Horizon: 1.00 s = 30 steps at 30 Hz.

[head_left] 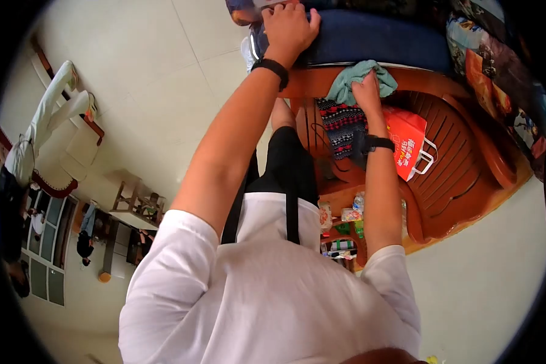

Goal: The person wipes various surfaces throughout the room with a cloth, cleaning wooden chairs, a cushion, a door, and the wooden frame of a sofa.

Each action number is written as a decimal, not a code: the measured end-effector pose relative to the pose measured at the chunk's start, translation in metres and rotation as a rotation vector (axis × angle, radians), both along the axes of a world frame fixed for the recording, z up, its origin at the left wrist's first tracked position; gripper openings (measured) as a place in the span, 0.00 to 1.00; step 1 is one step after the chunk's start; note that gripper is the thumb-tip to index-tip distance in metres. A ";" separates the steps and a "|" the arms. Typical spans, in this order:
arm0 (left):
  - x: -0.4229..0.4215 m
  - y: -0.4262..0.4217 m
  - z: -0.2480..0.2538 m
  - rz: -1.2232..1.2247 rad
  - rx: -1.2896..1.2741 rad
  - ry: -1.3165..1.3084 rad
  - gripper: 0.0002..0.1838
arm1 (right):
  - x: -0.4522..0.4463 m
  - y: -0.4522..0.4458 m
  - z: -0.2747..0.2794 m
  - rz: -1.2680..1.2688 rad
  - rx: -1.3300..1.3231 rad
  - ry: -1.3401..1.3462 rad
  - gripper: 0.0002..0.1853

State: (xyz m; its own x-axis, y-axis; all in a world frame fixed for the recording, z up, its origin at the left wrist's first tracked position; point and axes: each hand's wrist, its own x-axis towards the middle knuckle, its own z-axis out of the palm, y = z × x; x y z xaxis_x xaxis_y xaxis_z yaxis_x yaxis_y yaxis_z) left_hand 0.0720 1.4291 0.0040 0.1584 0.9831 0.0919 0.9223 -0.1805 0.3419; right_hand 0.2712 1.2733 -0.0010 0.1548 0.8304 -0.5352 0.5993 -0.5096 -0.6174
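Clutching cloth [344,81], teal, crumpled, right hand [367,91]

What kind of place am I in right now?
Probably a living room or similar sitting area, though I can't tell whose. You've got a slatted wooden seat, a long dark blue cushion and a pale tiled floor.

Both arms stretch forward from the torso [297,285]. The left arm [224,145] reaches farther from it, its grip [289,29] back up, fingers spread, thumb apart. The right arm [384,194] is nearly straight ahead of the torso, its grip [366,91] closed, fingers curled.
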 end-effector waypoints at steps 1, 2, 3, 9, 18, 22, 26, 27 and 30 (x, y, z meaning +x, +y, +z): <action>0.003 0.005 -0.003 -0.008 0.002 -0.005 0.16 | 0.006 -0.001 -0.001 0.040 0.011 -0.035 0.20; 0.003 0.008 -0.007 -0.044 -0.084 0.028 0.16 | 0.013 -0.001 -0.004 0.034 0.007 -0.040 0.20; 0.004 0.008 -0.006 -0.083 -0.177 0.061 0.15 | 0.020 -0.002 -0.005 0.111 0.002 -0.043 0.21; 0.002 0.016 0.009 -0.126 -0.199 -0.093 0.14 | 0.041 -0.001 0.004 0.248 -0.160 -0.130 0.27; 0.007 0.021 0.012 -0.060 -0.416 -0.029 0.18 | 0.040 0.000 -0.008 -0.431 -0.148 -0.036 0.29; -0.001 0.015 -0.012 -0.109 -0.250 0.003 0.17 | 0.028 0.005 -0.014 -0.343 -0.167 0.037 0.29; 0.000 0.017 -0.016 -0.102 -0.236 -0.038 0.17 | 0.081 0.012 -0.020 -0.261 -0.411 -0.184 0.18; 0.000 0.016 -0.018 -0.122 -0.192 -0.010 0.15 | 0.108 0.000 -0.040 -0.291 -0.280 -0.073 0.15; -0.002 0.018 -0.020 -0.128 -0.182 0.005 0.14 | 0.148 0.014 -0.038 -0.199 -0.496 -0.252 0.18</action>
State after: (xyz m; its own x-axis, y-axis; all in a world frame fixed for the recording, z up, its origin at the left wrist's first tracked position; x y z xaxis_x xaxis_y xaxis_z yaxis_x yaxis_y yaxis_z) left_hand 0.0702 1.4468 -0.0157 0.2828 0.9553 -0.0862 0.8976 -0.2319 0.3748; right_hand 0.4192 1.2869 -0.0393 0.4546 0.4327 -0.7786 0.5598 -0.8187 -0.1281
